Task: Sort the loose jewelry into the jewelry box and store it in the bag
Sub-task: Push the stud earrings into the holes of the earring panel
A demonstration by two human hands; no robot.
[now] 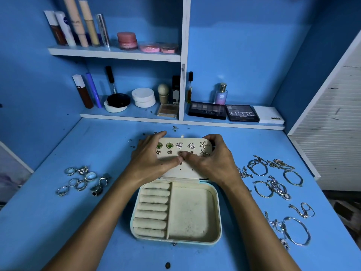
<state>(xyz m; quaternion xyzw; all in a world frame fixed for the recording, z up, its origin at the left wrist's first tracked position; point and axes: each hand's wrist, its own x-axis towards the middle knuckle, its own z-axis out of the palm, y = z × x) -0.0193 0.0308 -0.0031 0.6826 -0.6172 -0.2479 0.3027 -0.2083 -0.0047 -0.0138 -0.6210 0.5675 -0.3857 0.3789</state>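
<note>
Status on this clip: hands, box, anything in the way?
Both hands grip the earring panel. Jewelry box open, compartments bare. Rings, bracelets still loose.

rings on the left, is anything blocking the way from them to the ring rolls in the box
Nothing visible does. The rings lie loose on the bare blue desk, left of the open jewelry box. Its ring rolls are uncovered and empty. Both hands are farther back, at the earring panel.

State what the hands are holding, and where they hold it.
Both hands, left and right, grip the jewelry box's earring panel at its two side edges, thumbs meeting on its front.
</note>
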